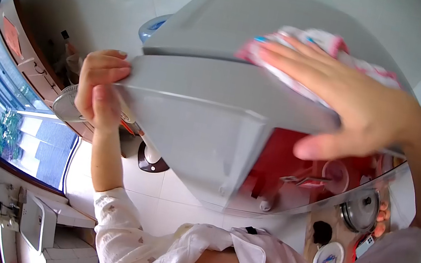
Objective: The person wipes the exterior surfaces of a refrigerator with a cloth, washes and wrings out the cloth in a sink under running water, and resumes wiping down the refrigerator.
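A grey refrigerator (275,19) stands in front of me, seen from above, with a glossy red panel (287,173) on its front. A dark gap runs between its top and the upper edge of the door (202,82). My left hand (101,78) is closed around the door's left corner, fingertips on the upper edge. My right hand (356,103) lies flat over a white and pink cloth (325,39), pressing it onto the right part of the top. Its fingers are stretched out and the thumb points away over the front edge. Part of the cloth is hidden beneath the palm.
A lidded pot (361,210), eggs (383,212) and a round white container (329,258) are at the lower right. A fan (70,104) stands at the left, near the window (34,140). Behind the refrigerator's left side shows a blue water bottle (152,26).
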The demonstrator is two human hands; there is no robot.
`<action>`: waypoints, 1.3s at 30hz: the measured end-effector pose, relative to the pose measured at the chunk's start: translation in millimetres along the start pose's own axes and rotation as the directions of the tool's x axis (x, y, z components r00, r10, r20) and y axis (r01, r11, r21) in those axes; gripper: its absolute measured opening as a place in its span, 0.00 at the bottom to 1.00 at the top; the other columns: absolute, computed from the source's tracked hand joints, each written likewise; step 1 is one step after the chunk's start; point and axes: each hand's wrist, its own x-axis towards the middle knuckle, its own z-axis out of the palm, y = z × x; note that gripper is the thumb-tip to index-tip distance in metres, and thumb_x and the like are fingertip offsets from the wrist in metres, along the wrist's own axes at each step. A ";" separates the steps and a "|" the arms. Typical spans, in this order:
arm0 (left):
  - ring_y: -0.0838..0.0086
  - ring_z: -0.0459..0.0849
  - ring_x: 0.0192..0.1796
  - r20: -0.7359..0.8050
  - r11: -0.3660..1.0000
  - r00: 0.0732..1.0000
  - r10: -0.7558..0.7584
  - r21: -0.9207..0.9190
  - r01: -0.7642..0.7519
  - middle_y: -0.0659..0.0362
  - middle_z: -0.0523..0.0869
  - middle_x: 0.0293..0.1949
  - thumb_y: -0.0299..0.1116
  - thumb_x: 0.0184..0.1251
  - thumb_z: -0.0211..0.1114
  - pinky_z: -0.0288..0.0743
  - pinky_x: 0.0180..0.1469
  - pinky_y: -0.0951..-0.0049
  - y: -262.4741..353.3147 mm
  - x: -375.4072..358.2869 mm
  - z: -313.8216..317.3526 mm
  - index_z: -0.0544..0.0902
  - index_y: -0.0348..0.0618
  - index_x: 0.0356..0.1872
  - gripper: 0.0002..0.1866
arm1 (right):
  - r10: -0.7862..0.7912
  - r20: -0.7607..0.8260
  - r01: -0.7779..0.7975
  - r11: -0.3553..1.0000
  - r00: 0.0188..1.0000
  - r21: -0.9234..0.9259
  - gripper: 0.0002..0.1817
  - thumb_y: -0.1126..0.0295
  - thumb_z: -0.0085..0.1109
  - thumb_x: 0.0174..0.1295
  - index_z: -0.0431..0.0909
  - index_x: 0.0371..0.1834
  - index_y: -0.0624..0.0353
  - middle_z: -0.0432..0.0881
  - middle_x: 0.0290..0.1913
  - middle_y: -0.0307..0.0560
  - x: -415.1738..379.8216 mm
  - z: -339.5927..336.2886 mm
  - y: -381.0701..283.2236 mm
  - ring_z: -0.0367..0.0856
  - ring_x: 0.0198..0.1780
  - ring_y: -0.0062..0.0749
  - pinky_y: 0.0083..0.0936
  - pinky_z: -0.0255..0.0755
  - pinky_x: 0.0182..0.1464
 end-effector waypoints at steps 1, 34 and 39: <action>0.59 0.76 0.36 -0.022 1.000 1.000 0.010 0.026 -0.009 0.48 0.79 0.28 0.40 0.64 0.44 0.70 0.41 0.64 -0.3 -1.8 1.2 0.76 0.30 0.25 0.21 | -0.009 0.011 0.009 0.999 1.000 0.037 0.45 0.46 0.54 0.50 0.48 0.66 0.61 0.46 0.69 0.54 22.7 1.0 -5.9 0.38 0.70 0.46 0.39 0.32 0.68; 0.63 0.73 0.45 -0.232 0.951 0.934 -0.272 -0.216 0.223 0.48 0.79 0.37 0.47 0.62 0.37 0.58 0.55 0.65 -8.4 -22.3 11.3 0.77 0.28 0.35 0.29 | -0.185 -0.888 -0.529 0.746 0.420 -0.405 0.13 0.71 0.45 0.56 0.78 0.41 0.57 0.80 0.37 0.45 -59.7 74.4 -22.7 0.77 0.36 0.38 0.31 0.66 0.39; 0.61 0.74 0.47 -0.163 0.940 0.938 -0.305 -0.208 0.270 0.45 0.78 0.41 0.46 0.62 0.39 0.61 0.55 0.65 3.2 -21.6 4.5 0.76 0.27 0.39 0.27 | -0.121 -0.942 -0.328 0.917 0.314 -0.227 0.18 0.61 0.53 0.44 0.74 0.33 0.66 0.76 0.28 0.52 118.2 102.0 -77.4 0.74 0.32 0.47 0.41 0.66 0.37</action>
